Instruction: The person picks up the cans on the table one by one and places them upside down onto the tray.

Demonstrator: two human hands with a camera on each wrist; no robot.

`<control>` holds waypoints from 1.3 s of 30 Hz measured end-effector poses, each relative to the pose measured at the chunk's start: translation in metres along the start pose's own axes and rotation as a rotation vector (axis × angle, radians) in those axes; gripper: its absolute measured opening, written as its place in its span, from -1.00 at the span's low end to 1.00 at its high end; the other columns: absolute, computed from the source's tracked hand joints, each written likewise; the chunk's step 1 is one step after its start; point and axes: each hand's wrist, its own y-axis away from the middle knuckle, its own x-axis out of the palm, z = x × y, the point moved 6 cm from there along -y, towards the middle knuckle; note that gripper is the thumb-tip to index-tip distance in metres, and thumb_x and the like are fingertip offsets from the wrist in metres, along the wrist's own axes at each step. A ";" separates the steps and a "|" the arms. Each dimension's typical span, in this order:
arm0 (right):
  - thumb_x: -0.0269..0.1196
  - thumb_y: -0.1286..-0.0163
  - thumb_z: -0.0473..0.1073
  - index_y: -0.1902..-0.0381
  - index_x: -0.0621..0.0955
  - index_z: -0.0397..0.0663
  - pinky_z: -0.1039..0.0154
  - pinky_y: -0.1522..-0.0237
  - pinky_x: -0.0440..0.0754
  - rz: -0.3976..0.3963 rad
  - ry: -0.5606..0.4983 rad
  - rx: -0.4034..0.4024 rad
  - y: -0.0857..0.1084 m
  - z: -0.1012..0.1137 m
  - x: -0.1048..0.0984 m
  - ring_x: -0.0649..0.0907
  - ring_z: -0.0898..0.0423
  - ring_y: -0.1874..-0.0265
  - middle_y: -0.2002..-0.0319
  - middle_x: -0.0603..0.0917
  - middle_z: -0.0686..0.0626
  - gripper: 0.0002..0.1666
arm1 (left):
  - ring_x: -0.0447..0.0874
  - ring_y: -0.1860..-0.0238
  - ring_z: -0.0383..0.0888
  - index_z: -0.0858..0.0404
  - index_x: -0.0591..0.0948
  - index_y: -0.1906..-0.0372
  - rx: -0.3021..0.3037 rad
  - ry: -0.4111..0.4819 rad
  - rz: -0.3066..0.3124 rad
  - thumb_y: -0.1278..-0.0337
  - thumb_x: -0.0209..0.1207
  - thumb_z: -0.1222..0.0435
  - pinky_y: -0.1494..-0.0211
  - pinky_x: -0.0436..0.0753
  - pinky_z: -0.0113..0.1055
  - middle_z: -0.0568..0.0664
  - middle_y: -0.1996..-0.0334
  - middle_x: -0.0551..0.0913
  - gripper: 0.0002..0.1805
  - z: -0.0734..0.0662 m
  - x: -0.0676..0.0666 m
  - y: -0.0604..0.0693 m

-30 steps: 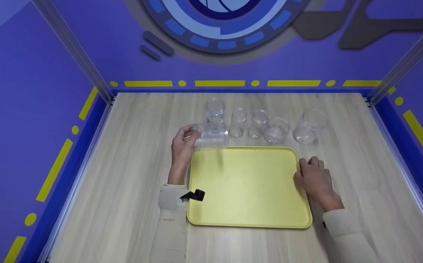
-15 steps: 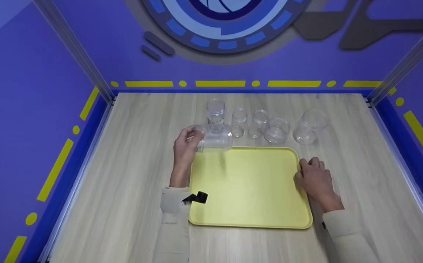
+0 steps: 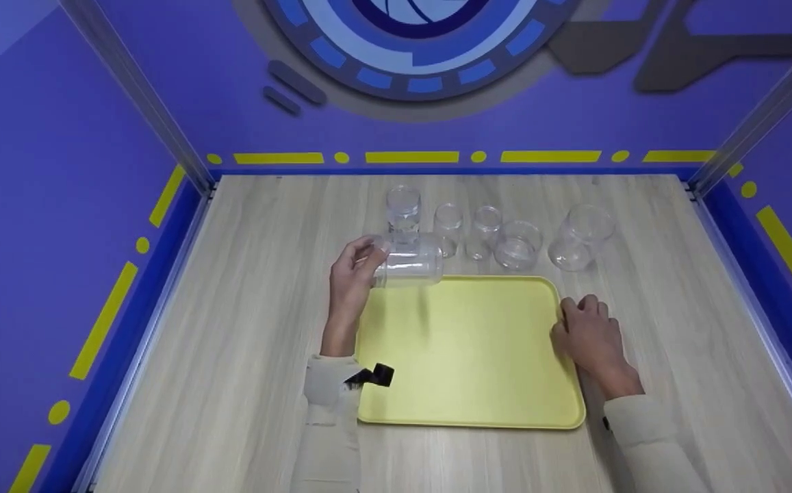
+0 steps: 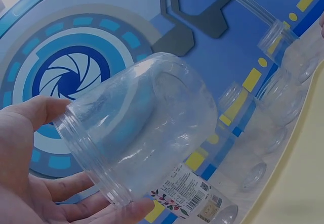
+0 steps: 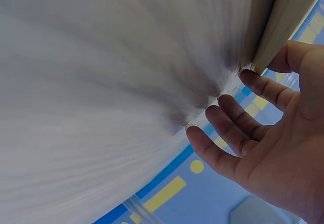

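Gripped by its threaded neck, a large clear jar (image 3: 415,263) (image 4: 147,123) lies sideways in the left hand (image 3: 351,291) (image 4: 45,178), its closed base pointing right. It is raised over the far-left corner of the yellow tray (image 3: 471,349) (image 4: 298,178). The right hand (image 3: 594,342) (image 5: 283,143) is at the tray's right side. In the right wrist view the tray edge (image 5: 292,19) sits between thumb and index finger, while the other fingertips touch the table.
Behind the tray stand clear jars: a tall one (image 3: 404,205) at left, two slim ones (image 3: 448,222) (image 3: 483,233), a low wide one (image 3: 517,245) and a larger one (image 3: 582,236) at right. A labelled jar (image 4: 185,191) shows in the left wrist view. Blue panels surround the table.
The left hand and its jar have moved slightly right and toward the near side. The right hand has stayed at the tray edge, and the standing jars have not moved.
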 end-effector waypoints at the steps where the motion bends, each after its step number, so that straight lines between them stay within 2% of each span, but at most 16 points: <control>1: 0.13 -0.47 -0.18 0.02 0.53 -0.28 -0.34 0.28 0.48 -0.003 -0.003 -0.003 0.000 0.001 0.000 0.46 -0.37 0.10 0.11 0.41 -0.37 -0.73 | 0.65 -0.18 0.04 0.28 0.60 -0.35 0.000 0.005 0.011 -0.34 0.34 0.04 0.06 0.59 -0.22 0.14 -0.17 0.65 -0.40 -0.001 0.001 0.001; 7: 0.12 -0.50 -0.19 0.00 0.55 -0.31 -0.35 0.28 0.48 -0.025 -0.013 -0.012 0.003 0.002 -0.002 0.46 -0.37 0.11 0.12 0.42 -0.36 -0.72 | 0.61 -0.21 0.01 0.25 0.58 -0.38 -0.003 0.028 0.053 -0.35 0.34 0.01 0.03 0.57 -0.18 0.09 -0.20 0.64 -0.37 -0.004 0.006 0.003; 21: 0.14 -0.51 -0.19 0.04 0.56 -0.28 -0.33 0.30 0.46 -0.058 -0.034 -0.015 0.003 0.000 -0.002 0.47 -0.36 0.15 0.13 0.43 -0.36 -0.77 | 0.63 -0.17 0.02 0.27 0.58 -0.38 0.005 0.037 0.054 -0.34 0.34 0.02 0.02 0.61 -0.18 0.11 -0.17 0.65 -0.37 -0.009 0.008 0.007; 30: 0.14 -0.52 -0.20 0.01 0.58 -0.30 -0.34 0.30 0.47 -0.065 -0.045 -0.013 0.004 0.000 -0.002 0.48 -0.36 0.15 0.13 0.45 -0.37 -0.74 | 0.70 -0.07 0.03 0.30 0.56 -0.38 -0.017 0.096 0.073 -0.37 0.33 0.06 0.06 0.69 -0.20 0.14 -0.13 0.66 -0.38 -0.010 0.013 0.009; 36: 0.11 -0.56 -0.20 0.02 0.56 -0.28 -0.33 0.27 0.46 -0.056 -0.050 -0.004 0.006 0.001 -0.001 0.47 -0.35 0.14 0.12 0.43 -0.36 -0.77 | 0.68 -0.11 0.01 0.31 0.56 -0.39 0.005 0.086 0.076 -0.38 0.31 0.04 0.07 0.63 -0.24 0.11 -0.15 0.67 -0.38 -0.013 0.015 0.012; 39: 0.11 -0.57 -0.20 0.01 0.57 -0.28 -0.33 0.26 0.45 -0.053 -0.054 0.003 0.006 0.001 -0.001 0.47 -0.34 0.13 0.11 0.43 -0.36 -0.76 | 0.70 -0.09 0.02 0.31 0.56 -0.37 0.008 0.103 0.081 -0.36 0.31 0.04 0.06 0.69 -0.22 0.11 -0.13 0.67 -0.38 -0.015 0.017 0.013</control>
